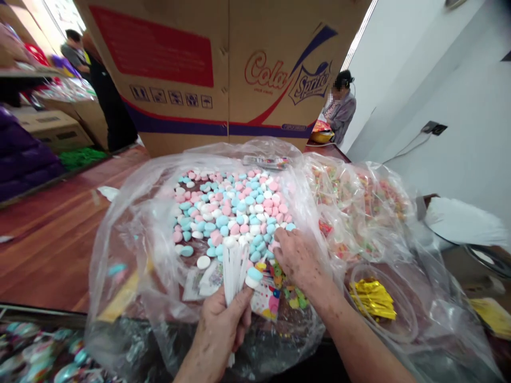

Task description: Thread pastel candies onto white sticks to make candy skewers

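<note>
My left hand (222,325) is closed round a bunch of white sticks (232,271) that stand up from its fingers. My right hand (300,260) reaches into an open clear plastic bag (131,213), its fingers curled among pink, blue and white candies (229,210); what they pinch is hidden. Small printed packets (264,299) and mixed coloured sweets lie between the two hands at the near edge of the bag.
A large cardboard box (223,69) stands behind the bag. To the right lies a second clear bag of mixed candies (359,202), with a round tub holding gold wrappers (373,300). Two people stand at the back, left (106,90) and right (341,109). Brown tabletop (48,239) lies to the left.
</note>
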A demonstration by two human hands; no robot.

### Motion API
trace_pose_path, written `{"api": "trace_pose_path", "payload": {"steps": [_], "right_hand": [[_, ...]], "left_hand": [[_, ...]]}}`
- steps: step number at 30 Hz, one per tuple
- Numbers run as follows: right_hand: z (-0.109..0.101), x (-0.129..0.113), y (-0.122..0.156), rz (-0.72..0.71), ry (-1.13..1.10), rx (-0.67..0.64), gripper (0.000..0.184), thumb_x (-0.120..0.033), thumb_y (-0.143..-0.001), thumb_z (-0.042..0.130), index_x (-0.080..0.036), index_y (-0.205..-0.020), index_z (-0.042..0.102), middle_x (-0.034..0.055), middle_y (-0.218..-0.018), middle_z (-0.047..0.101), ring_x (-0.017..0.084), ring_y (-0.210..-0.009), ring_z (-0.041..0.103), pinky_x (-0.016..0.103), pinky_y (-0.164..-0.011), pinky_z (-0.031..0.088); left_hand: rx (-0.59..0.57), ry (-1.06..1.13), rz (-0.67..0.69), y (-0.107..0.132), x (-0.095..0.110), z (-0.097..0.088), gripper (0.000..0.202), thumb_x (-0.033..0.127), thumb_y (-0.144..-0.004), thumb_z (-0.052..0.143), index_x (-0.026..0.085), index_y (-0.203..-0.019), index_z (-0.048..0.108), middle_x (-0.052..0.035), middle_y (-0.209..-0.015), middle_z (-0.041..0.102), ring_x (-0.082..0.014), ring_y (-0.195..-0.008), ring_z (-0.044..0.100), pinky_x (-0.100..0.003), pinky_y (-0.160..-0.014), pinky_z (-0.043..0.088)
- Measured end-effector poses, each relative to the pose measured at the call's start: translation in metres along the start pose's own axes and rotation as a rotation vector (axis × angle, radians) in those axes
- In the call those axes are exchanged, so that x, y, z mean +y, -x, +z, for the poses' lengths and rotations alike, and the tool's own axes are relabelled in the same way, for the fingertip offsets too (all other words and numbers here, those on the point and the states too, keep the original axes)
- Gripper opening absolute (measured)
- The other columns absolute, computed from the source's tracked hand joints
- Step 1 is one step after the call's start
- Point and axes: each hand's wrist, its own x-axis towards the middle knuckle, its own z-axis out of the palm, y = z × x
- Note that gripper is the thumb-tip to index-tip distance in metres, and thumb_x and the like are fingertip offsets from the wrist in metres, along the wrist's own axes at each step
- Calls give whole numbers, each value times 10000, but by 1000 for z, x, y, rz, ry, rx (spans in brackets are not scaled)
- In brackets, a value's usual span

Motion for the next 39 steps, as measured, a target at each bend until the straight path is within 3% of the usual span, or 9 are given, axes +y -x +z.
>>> {"api": "trace_pose_path", "payload": {"steps": [6, 13, 20, 24, 28, 33, 36, 39], "right_hand": [[-2, -2, -7, 221, -212, -72, 52, -182, -820, 558, -217, -857, 567, 7, -742, 558, 173, -689, 516, 263, -597, 303], [-6, -13, -3, 100, -139, 27, 74, -148, -813, 572, -220, -822, 582, 49, -761, 606, 213, -744, 525, 288, -623, 335], [-8, 2, 7, 277, -429, 121, 69, -188, -801, 524, -213, -839, 576, -11, -721, 580, 170, -664, 530, 262, -593, 375], [-5, 4, 12, 130, -378, 88, 101, -165, -814, 520, -201, -846, 610, 48, -855, 628, 204, -842, 572, 304, -739, 441], [-14, 3, 17, 171, -439, 226, 118, -206, -874, 502, -194, -910, 614, 65, -893, 646, 206, -855, 590, 326, -767, 474], [-27, -5, 32, -117, -408, 351, 143, -162, -912, 495, -204, -984, 612, 78, -938, 681, 215, -916, 592, 353, -825, 490], [-18, -11, 39, -202, -313, 352, 144, -141, -926, 491, -212, -953, 614, 79, -922, 697, 226, -916, 578, 371, -837, 480], [-4, -16, 39, -196, -136, 280, 175, -151, -957, 472, -203, -870, 614, 79, -832, 688, 236, -873, 558, 370, -811, 449]], "left_hand": [[-3, -13, 16, -3, -4, 1, 469, 589, -730, 641, 180, -553, 495, 59, -380, 434, -47, -263, 323, -160, -311, 157], [19, -18, 47, 3, 1, 1, 435, 554, -748, 638, 176, -574, 511, 61, -394, 447, -47, -279, 320, -162, -317, 178], [22, -68, 97, 1, 12, -5, 398, 521, -703, 689, 176, -592, 525, 55, -419, 499, -60, -289, 372, -161, -310, 223], [10, -70, 118, -6, 11, -5, 395, 516, -712, 678, 178, -579, 523, 52, -421, 501, -62, -283, 373, -162, -293, 236], [52, -17, 130, -4, 12, -8, 385, 491, -731, 678, 174, -580, 520, 50, -437, 514, -55, -290, 378, -154, -295, 243], [101, 5, 146, 1, 14, -16, 374, 457, -736, 674, 171, -552, 518, 50, -422, 509, -49, -284, 375, -146, -291, 243], [104, 18, 155, 1, 11, -19, 365, 451, -732, 680, 170, -558, 524, 47, -441, 530, -50, -277, 383, -147, -282, 237], [96, 12, 150, 1, 9, -19, 378, 458, -733, 683, 168, -551, 523, 46, -438, 521, -50, -276, 386, -147, -284, 235]]}}
